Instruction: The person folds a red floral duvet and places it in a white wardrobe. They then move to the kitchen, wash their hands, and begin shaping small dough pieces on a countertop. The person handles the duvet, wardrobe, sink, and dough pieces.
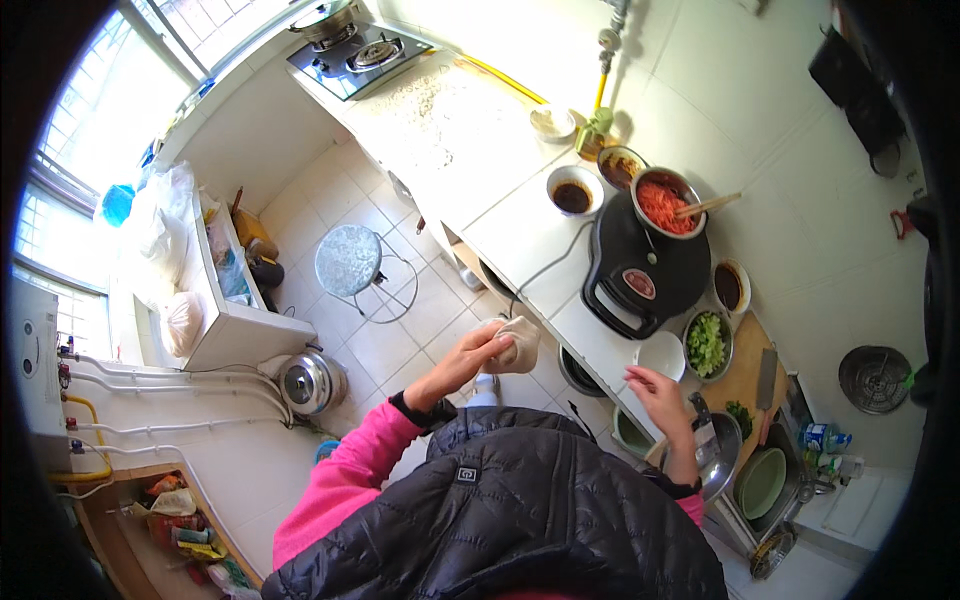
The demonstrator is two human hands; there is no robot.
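Observation:
My left hand (480, 352) grips a bunched beige cloth (517, 346) in front of the counter edge. Nothing shows in my right hand (660, 397), which is spread beside a white bowl (661, 355); whether it touches the bowl I cannot tell. A black electric griddle (660, 277) with its lid down stands on the counter. On that lid rests a metal bowl of shredded orange-red food (664, 202) with chopsticks (709, 205) in it. Chopped green vegetables (707, 345) fill a bowl to the griddle's right.
Bowls of dark sauce (571, 196) (729, 286) flank the griddle. A cleaver (766, 379) lies on a wooden board (750, 337) near the sink (787, 465). Flour-like powder (427, 112) covers the counter by the gas stove (360, 56). A round stool (349, 260) stands on the tiled floor.

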